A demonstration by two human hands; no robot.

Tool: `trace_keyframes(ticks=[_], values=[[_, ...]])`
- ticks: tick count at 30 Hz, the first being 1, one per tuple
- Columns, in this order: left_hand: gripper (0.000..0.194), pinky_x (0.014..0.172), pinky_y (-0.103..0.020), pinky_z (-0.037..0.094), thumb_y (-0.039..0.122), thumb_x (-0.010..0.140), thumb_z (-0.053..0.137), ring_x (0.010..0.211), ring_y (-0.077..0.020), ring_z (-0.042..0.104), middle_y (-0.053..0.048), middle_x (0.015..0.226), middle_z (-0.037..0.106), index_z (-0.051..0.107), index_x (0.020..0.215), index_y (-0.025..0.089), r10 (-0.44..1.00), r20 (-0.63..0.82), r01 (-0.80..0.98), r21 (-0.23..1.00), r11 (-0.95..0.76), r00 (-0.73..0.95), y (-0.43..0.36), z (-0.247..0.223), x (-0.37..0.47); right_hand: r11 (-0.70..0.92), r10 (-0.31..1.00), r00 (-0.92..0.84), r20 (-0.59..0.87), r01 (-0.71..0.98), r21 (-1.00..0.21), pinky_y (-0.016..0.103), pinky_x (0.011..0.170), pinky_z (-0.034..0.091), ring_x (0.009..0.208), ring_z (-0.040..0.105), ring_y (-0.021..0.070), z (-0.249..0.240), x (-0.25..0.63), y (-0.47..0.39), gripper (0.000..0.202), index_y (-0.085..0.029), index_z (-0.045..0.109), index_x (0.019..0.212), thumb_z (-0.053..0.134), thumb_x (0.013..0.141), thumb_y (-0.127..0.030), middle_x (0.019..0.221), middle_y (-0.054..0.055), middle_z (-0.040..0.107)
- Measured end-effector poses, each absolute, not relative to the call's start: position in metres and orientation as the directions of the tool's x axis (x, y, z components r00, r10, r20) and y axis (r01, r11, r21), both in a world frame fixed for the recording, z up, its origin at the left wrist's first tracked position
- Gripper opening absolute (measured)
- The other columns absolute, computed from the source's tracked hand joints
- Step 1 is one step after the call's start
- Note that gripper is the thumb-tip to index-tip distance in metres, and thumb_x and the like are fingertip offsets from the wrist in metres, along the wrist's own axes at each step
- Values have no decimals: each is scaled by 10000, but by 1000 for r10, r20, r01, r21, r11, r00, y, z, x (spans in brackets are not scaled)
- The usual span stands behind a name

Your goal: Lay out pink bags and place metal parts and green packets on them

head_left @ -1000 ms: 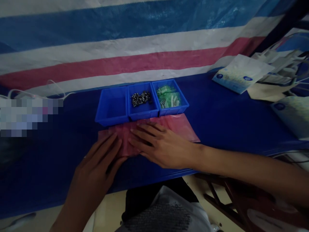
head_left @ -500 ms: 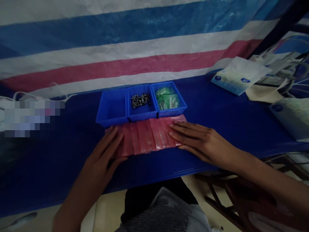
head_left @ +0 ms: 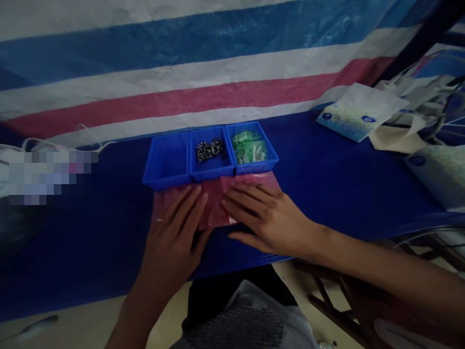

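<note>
Pink plastic bags [head_left: 214,203] lie overlapped in a row along the front of three joined blue bins. My left hand [head_left: 178,228] rests flat on the left part of the row, fingers stretched out. On the right part lies my right hand [head_left: 259,215], also flat with its fingers extended. The left bin [head_left: 167,160] shows nothing inside. Small dark metal pieces [head_left: 209,150] sit in the middle bin [head_left: 212,172]. In the right bin [head_left: 256,167] are green plastic bags [head_left: 249,140] with silvery pin-like pieces.
A blue cloth [head_left: 319,189] covers the table, with a striped tarp [head_left: 203,63] behind it. Tissue packs [head_left: 354,116] and cables stand at the right. White cords [head_left: 85,138] and a blurred-out patch are at the left. A wooden stool [head_left: 337,300] stands below right.
Both hands have slid inward over the pink bags, the left to the right and the right to the left. More of the row's two ends now shows.
</note>
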State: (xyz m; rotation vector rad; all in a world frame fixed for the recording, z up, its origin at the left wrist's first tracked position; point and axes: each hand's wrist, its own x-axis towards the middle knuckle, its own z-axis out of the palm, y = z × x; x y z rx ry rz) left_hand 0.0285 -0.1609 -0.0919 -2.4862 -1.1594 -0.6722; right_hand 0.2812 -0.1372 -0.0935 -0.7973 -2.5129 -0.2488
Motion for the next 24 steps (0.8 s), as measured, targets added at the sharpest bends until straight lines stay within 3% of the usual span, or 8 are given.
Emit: trace_keyframes(ticks=[3, 6, 9, 12, 15, 21, 24], values=[[669, 1149, -534, 559, 356, 1042, 655, 1459, -348, 559, -163, 1507, 633, 388, 1627, 175, 643, 526, 777, -55, -627, 556, -165, -89, 14, 816, 498, -704, 506, 579, 2, 508, 1001, 631, 1239, 710, 347, -96, 266, -136, 384, -69, 751, 1258, 576, 1061, -349, 1340, 196, 744], [584, 1149, -487, 575, 369, 1070, 603, 1442, -308, 581, -106, 1518, 629, 424, 1614, 254, 688, 484, 778, 23, -628, 541, -171, -84, -9, 822, 507, -711, 487, 569, -26, 494, 1016, 632, 1249, 711, 324, -95, 262, -134, 348, -82, 753, 1253, 515, 1078, -264, 1340, 180, 748], [515, 1105, -400, 618, 323, 1087, 572, 1321, -242, 682, -48, 1486, 660, 459, 1590, 319, 724, 487, 813, 45, -580, 489, -176, -85, -25, 837, 499, -713, 492, 544, -60, 495, 1088, 608, 1348, 665, 325, -89, 277, -135, 396, -86, 704, 1361, 542, 1084, -320, 1453, 177, 683], [528, 1106, -368, 620, 242, 1066, 605, 1292, -233, 701, -73, 1476, 669, 481, 1579, 271, 690, 538, 817, 4, -577, 485, -178, -87, -28, 823, 537, -669, 514, 549, -146, 476, 1137, 588, 1420, 617, 293, -82, 309, -137, 469, -123, 643, 1449, 622, 1060, -384, 1490, 156, 658], [561, 1135, -424, 606, 279, 1041, 653, 1371, -282, 647, -117, 1498, 646, 488, 1574, 219, 671, 530, 789, 6, -614, 519, -175, -87, -24, 815, 564, -693, 449, 555, -168, 489, 1103, 619, 1368, 663, 277, -83, 342, -138, 485, -208, 599, 1507, 640, 1055, -380, 1461, 112, 688], [571, 1186, -473, 568, 209, 1039, 640, 1471, -301, 556, -132, 1519, 625, 467, 1582, 207, 645, 500, 741, 12, -672, 577, -168, -84, -12, 814, 569, -707, 421, 556, -167, 435, 1115, 620, 1376, 651, 252, -101, 358, -135, 400, -227, 640, 1467, 595, 1071, -259, 1490, 88, 663], [581, 1218, -578, 521, 286, 1038, 656, 1560, -354, 431, -132, 1485, 653, 467, 1580, 201, 618, 483, 717, -29, -696, 620, -166, -75, -12, 815, 563, -715, 415, 562, -139, 459, 1111, 621, 1370, 657, 269, -99, 354, -138, 391, -197, 653, 1448, 604, 1067, -270, 1476, 106, 674]])
